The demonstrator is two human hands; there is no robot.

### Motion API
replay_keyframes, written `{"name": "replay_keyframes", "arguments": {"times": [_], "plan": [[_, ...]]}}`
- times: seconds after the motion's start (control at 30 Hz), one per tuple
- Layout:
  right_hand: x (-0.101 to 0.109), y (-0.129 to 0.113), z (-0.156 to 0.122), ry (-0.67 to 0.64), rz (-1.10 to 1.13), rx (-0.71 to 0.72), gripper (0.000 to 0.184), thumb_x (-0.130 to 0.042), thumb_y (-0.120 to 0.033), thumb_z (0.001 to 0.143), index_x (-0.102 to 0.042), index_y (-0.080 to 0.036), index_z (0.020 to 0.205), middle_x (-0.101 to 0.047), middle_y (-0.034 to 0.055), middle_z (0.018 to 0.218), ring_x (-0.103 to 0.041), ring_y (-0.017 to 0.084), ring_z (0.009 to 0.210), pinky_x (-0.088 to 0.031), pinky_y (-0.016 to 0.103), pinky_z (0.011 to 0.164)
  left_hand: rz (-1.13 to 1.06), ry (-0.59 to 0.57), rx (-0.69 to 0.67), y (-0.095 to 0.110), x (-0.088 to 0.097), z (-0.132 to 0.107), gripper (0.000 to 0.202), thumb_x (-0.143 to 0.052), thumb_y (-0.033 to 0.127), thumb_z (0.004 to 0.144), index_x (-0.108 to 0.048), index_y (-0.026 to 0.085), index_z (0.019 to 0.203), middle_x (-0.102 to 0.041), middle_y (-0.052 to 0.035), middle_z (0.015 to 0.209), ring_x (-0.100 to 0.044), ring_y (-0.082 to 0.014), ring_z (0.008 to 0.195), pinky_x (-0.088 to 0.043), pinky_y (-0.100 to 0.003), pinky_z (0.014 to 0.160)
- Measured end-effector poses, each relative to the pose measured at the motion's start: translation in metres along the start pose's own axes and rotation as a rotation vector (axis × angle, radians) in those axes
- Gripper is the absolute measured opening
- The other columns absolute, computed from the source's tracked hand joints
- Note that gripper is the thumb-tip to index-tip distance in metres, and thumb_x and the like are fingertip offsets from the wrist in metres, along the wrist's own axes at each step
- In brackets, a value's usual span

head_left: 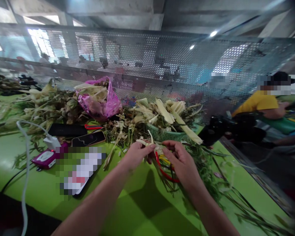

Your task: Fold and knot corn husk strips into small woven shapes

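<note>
My left hand [136, 154] and my right hand [181, 161] meet over the green table [142, 203], fingers pinched on a small bundle of pale husk strips and stems [155, 147]. Red-handled scissors [165, 172] hang under my right hand, a red loop showing below the fingers. Just beyond the hands stands a green plastic basket [166, 134] with corn husks [172, 113] piled on it. Green stems [211, 177] spread on the table to the right of my right hand.
A pink plastic bag [100, 98] of husks sits at the back. Phones [88, 139], a pink power bank [44, 159] and a white charger with cable [27, 157] lie at left. A perforated metal screen [147, 65] walls the far side. A person in yellow [260, 103] sits at right.
</note>
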State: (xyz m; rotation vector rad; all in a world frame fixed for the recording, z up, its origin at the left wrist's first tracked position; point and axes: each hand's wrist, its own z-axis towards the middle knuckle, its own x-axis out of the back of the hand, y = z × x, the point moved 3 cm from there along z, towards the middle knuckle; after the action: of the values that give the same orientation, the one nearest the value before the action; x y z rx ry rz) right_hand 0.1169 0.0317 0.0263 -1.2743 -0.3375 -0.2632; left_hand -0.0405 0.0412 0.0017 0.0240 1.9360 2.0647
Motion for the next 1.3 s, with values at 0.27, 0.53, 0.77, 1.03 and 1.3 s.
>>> {"name": "replay_keyframes", "arguments": {"times": [0.27,0.53,0.77,1.03,1.3], "plan": [[-0.006,0.015,0.002,-0.057,0.205,-0.122,0.033,-0.067,-0.05,0.075,-0.057,-0.019,0.071,-0.057,-0.0008,0.064,-0.049,0.014,0.057,-0.041,0.026,0.054,-0.042,0.058,0.142,-0.004,-0.007,-0.008,0.044,-0.06,0.059,0.075,-0.062,0.015,0.073,-0.057,0.0002,0.064,-0.045,-0.0081,0.054,-0.035,-0.022,0.053],[0.005,0.02,0.008,0.06,0.16,-0.072,0.032,-0.069,-0.048,0.073,-0.058,-0.018,0.072,-0.055,-0.0009,0.064,-0.049,0.014,0.059,-0.041,0.025,0.055,-0.088,0.082,0.082,-0.001,-0.006,-0.007,0.041,-0.065,0.057,0.072,-0.064,0.017,0.08,-0.058,-0.0011,0.077,-0.049,-0.0109,0.068,-0.04,-0.023,0.067],[-0.005,0.009,0.003,-0.13,0.398,-0.133,0.028,-0.069,-0.045,0.074,-0.066,-0.02,0.087,-0.067,0.0033,0.081,-0.06,0.018,0.071,-0.049,0.031,0.066,0.081,0.005,0.072,-0.001,-0.012,-0.01,0.044,-0.057,0.059,0.077,-0.056,0.017,0.067,-0.046,0.0028,0.062,-0.038,-0.0101,0.057,-0.03,-0.025,0.056],[-0.004,0.01,0.002,0.037,0.571,-0.189,0.027,-0.075,-0.039,0.068,-0.056,-0.02,0.07,-0.054,-0.0034,0.062,-0.048,0.011,0.051,-0.043,0.024,0.05,0.065,-0.041,0.139,0.004,-0.022,-0.017,0.029,-0.062,0.039,0.075,-0.053,0.017,0.06,-0.046,0.0015,0.062,-0.039,-0.0116,0.06,-0.03,-0.025,0.059],[0.01,0.013,0.007,0.105,0.28,-0.067,0.033,-0.074,-0.044,0.069,-0.057,-0.019,0.083,-0.058,0.0008,0.073,-0.053,0.015,0.062,-0.046,0.03,0.06,0.207,-0.202,-0.019,0.01,-0.025,-0.015,0.019,-0.058,0.036,0.078,-0.064,0.019,0.071,-0.057,-0.0017,0.069,-0.049,-0.0175,0.071,-0.038,-0.026,0.07]]}}
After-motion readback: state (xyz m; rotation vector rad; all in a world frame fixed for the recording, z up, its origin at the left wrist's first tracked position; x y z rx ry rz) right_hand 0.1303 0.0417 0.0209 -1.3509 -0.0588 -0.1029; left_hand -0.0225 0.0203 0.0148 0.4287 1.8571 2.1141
